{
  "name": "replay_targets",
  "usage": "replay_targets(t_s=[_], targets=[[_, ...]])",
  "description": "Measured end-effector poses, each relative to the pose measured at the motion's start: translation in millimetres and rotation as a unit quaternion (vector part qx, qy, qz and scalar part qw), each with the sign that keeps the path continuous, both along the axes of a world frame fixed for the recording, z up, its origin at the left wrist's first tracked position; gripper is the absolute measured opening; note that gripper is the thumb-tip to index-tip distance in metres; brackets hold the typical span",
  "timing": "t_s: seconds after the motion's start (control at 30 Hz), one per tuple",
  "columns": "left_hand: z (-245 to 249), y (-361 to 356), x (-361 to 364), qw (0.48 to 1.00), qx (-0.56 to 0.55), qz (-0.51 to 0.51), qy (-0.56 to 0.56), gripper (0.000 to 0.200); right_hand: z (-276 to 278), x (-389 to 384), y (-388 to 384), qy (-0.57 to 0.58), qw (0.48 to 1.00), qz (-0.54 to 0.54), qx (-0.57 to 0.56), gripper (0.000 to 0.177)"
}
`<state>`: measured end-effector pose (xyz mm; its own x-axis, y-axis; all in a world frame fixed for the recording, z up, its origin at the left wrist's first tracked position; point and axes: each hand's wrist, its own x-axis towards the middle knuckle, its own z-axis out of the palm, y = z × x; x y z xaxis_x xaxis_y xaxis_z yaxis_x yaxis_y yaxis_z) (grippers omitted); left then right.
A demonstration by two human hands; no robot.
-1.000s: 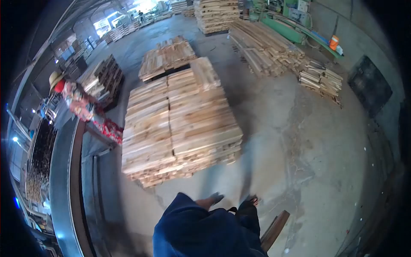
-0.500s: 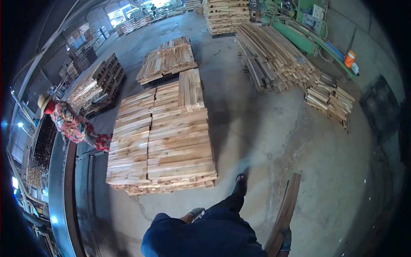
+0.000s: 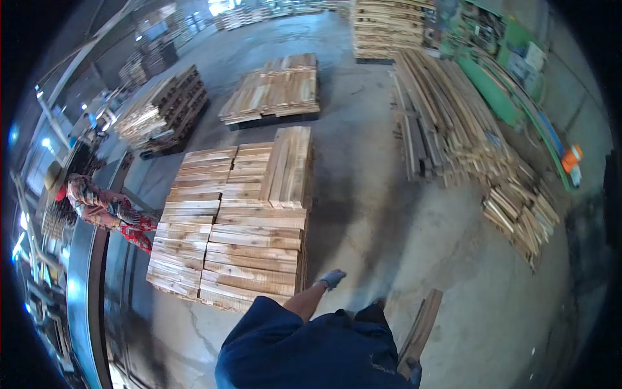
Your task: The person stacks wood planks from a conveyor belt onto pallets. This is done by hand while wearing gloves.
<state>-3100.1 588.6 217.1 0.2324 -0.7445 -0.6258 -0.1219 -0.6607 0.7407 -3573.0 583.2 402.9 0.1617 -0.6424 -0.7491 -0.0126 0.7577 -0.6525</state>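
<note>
My right hand (image 3: 414, 374), in a grey glove at the bottom edge, is closed around the lower end of a wooden board (image 3: 423, 323). The board slants up and to the right beside my body; a second one may lie against it. My left hand (image 3: 333, 279), also gloved, is stretched out in front of me with nothing visible in it. Its fingers look extended, though slightly blurred. Just left of that hand is the near corner of a wide stack of planks (image 3: 253, 259), with a few boards (image 3: 289, 168) piled higher on its far right part.
Another low plank stack (image 3: 275, 87) is behind the first. Long loose boards (image 3: 447, 117) and short pieces (image 3: 518, 214) lie on the floor at right, near a green machine (image 3: 492, 91). A person (image 3: 103, 204) in patterned clothes stands left, beside a metal-edged bench (image 3: 84, 292).
My left hand has swung forward and up from beside my body. The plank stack has come nearer as I walk forward. My right hand still holds the board.
</note>
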Motion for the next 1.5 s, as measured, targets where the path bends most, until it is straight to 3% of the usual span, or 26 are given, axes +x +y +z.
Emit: replay_targets(t_s=[0.03,0.1,0.2,0.27,0.33,0.37,0.4,0.43,0.5,0.57,0.6,0.63,0.77,0.83,0.9,0.97,1.0,1.03,1.1,1.17,1.23,1.33,1.43,1.5], targets=[[22,-34,-3,0.99,0.028,0.118,0.07,0.066,6,20,-29,-0.003,1.0,0.015,0.004,0.048],[50,-84,5,0.987,0.026,0.125,0.102,0.069,24,57,-83,-0.055,0.998,0.036,0.024,0.049],[50,-136,42,0.988,0.031,0.118,0.093,0.073,29,104,-165,-0.131,0.988,0.058,0.059,0.051],[20,-152,69,0.987,0.034,0.143,0.062,0.074,-20,117,-232,-0.109,0.987,0.115,0.01,0.054],[-13,-148,106,0.983,0.046,0.176,0.03,0.052,-92,137,-311,-0.118,0.981,0.153,0.015,0.057],[-9,-127,114,0.98,-0.041,0.189,0.051,0.043,-110,136,-343,-0.132,0.978,0.155,0.043,0.057],[-21,-117,124,0.944,0.052,0.297,0.13,0.033,-69,171,-365,-0.112,0.977,0.176,0.029,0.058],[-23,-105,127,0.925,0.071,0.35,0.132,0.034,-21,223,-384,-0.095,0.975,0.198,0.015,0.058],[-15,-87,124,0.895,0.107,0.42,0.101,0.037,-49,254,-449,-0.12,0.963,0.225,0.083,0.059],[-12,-78,120,0.866,0.124,0.475,0.099,0.04,-38,302,-505,-0.107,0.935,0.337,-0.001,0.061],[43,-94,115,0.831,0.152,0.52,0.128,0.042,-15,336,-525,-0.103,0.929,0.357,0.001,0.062],[68,-106,113,0.792,0.179,0.562,0.157,0.044,7,371,-543,-0.098,0.922,0.375,0.003,0.063],[-39,-113,86,0.869,0.158,0.454,0.117,0.049,18,501,-616,-0.119,0.871,0.475,-0.03,0.064],[-66,-139,94,0.843,0.134,0.493,0.168,0.05,31,578,-633,-0.12,0.841,0.526,-0.05,0.063],[-75,-169,114,0.785,0.111,0.563,0.234,0.052,51,659,-642,-0.114,0.799,0.587,-0.069,0.062],[-79,-205,154,0.61,0.06,0.711,0.345,0.051,62,744,-644,-0.12,0.777,0.609,-0.107,0.061],[-81,-212,176,0.579,0.06,0.72,0.378,0.047,67,773,-645,-0.119,0.767,0.619,-0.118,0.061],[-4,-232,216,0.563,0.069,0.764,0.309,0.043,66,816,-657,-0.09,0.724,0.67,-0.138,0.062],[10,-237,245,0.531,0.026,0.793,0.298,0.051,53,895,-671,-0.036,0.637,0.751,-0.167,0.063],[-2,-248,262,0.478,0.001,0.838,0.264,0.047,68,982,-641,-0.179,0.593,0.781,-0.08,0.067],[-8,-266,277,0.355,-0.071,0.898,0.25,0.046,92,1064,-614,-0.115,0.483,0.854,-0.156,0.071],[-30,-296,291,0.173,-0.168,0.934,0.263,0.053,88,1188,-554,-0.139,0.351,0.924,-0.064,0.078],[-23,-341,322,-0.092,-0.291,0.921,0.241,0.059,79,1287,-460,-0.156,0.197,0.968,-0.027,0.087],[-5,-370,356,-0.186,-0.305,0.908,0.217,0.067,51,1343,-390,-0.15,0.097,0.983,0.033,0.09]])
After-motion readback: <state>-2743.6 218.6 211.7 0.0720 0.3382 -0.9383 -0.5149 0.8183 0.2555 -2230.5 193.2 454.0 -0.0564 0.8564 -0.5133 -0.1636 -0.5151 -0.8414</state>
